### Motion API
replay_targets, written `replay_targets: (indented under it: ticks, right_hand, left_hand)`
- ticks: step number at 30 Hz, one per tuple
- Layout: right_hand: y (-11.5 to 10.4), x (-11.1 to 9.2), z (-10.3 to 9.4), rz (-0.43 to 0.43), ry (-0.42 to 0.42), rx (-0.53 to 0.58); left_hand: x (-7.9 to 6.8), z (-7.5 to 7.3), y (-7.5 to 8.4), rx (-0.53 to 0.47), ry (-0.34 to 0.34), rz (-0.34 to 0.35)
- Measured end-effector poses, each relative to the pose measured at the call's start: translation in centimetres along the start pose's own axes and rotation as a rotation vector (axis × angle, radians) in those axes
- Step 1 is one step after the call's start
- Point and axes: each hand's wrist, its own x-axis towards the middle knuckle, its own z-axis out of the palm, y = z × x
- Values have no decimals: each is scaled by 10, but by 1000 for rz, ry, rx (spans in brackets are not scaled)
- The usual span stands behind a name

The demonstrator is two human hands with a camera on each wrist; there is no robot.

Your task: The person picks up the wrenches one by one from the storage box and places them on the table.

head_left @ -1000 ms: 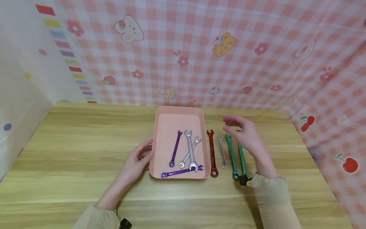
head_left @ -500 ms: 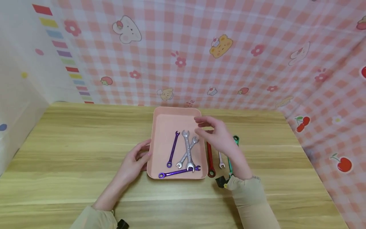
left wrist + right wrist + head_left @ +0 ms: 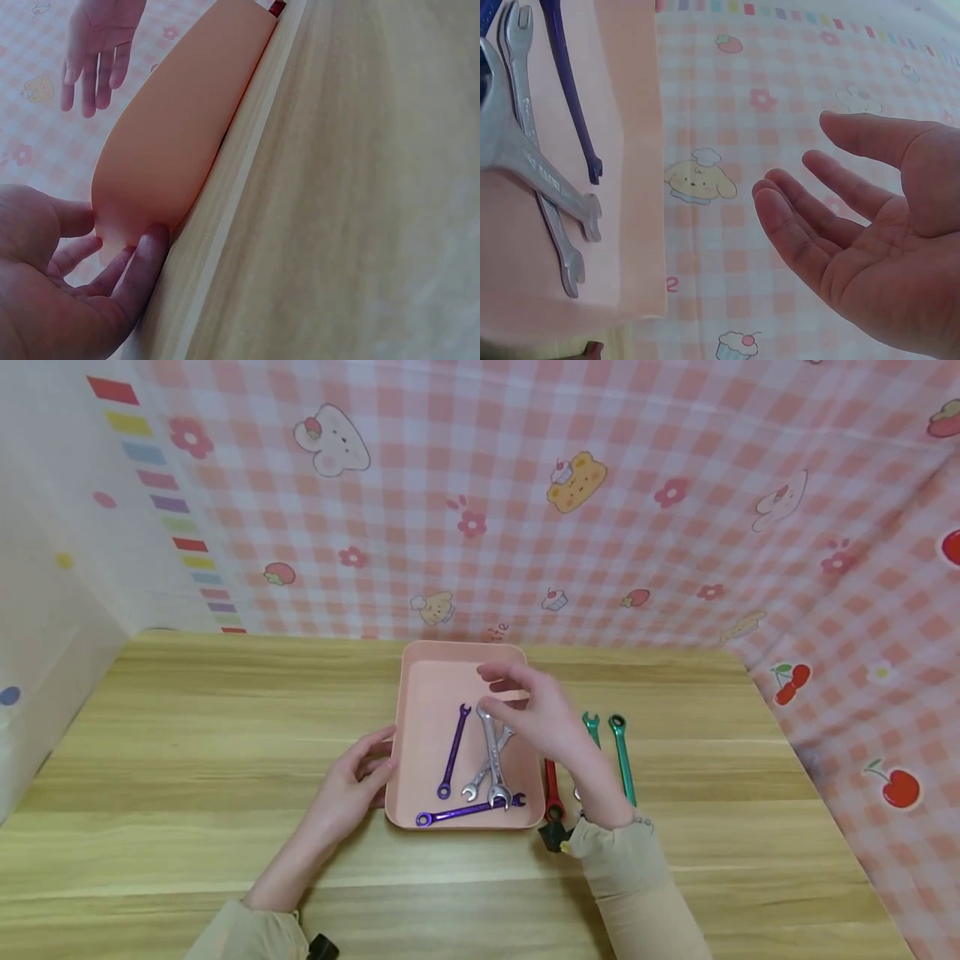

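Note:
A pink tray (image 3: 431,681) holds two silver open-end wrenches (image 3: 492,760), one lying across the other, and two purple wrenches (image 3: 454,750). At the tray's left side, my left hand (image 3: 351,783) touches the outer wall with its fingertips, as the left wrist view also shows on the tray wall (image 3: 172,127). Over the tray's right part hovers my right hand (image 3: 542,714), its fingers loosely bent and holding nothing. In the right wrist view that hand (image 3: 877,232) is apart from the wrenches. It hides part of the right rim and the tops of the silver wrenches.
Right of the tray lie a red wrench (image 3: 552,785) and two green wrenches (image 3: 622,752), partly behind the right forearm. A small silver wrench there is almost wholly hidden. The wooden table (image 3: 225,727) meets a pink checked cloth (image 3: 420,510) at the back.
My right hand has moved left from above the green wrenches to over the tray, uncovering the green wrenches and covering part of the red one. The left hand stays at the tray's side.

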Motion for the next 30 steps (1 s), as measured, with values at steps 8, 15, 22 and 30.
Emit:
replay_targets:
  ticks: [8, 15, 22, 30]
  right_hand:
    - [-1, 2, 9, 23, -45, -16]
    - [2, 5, 18, 57, -79, -38]
    - [3, 4, 22, 64, -141, -19]
    - [2, 16, 28, 78, -193, -105]
  left_hand:
    - [-1, 1, 3, -15, -4, 5]
    - [0, -1, 2, -20, -6, 12]
    - [1, -1, 1, -24, -4, 27]
    - [-2, 0, -2, -29, 2, 19]
